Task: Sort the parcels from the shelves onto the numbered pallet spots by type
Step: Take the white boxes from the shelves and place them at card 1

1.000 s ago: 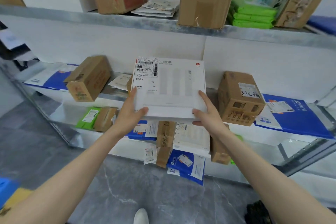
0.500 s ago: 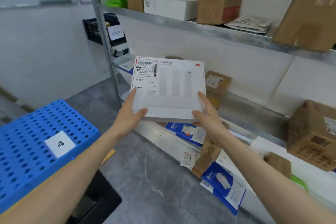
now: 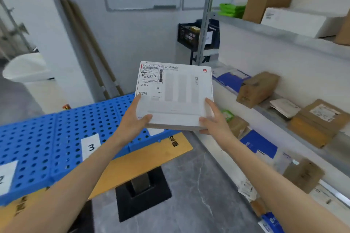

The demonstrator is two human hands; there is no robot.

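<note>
Head view, forward and down, near white parcel

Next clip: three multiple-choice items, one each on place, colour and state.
1. Where is the white box? A on the top shelf; B held in front of the person; C on the floor.
2. What colour is the perforated pallet? A green; B blue; C black.
3. What is the left hand doing? A hanging idle; B pointing; C holding the box's near corner.
Key: 1 B, it is in the air, right hand at its other corner; 2 B, blue around card 3; 3 C, its thumb lies on top.
</note>
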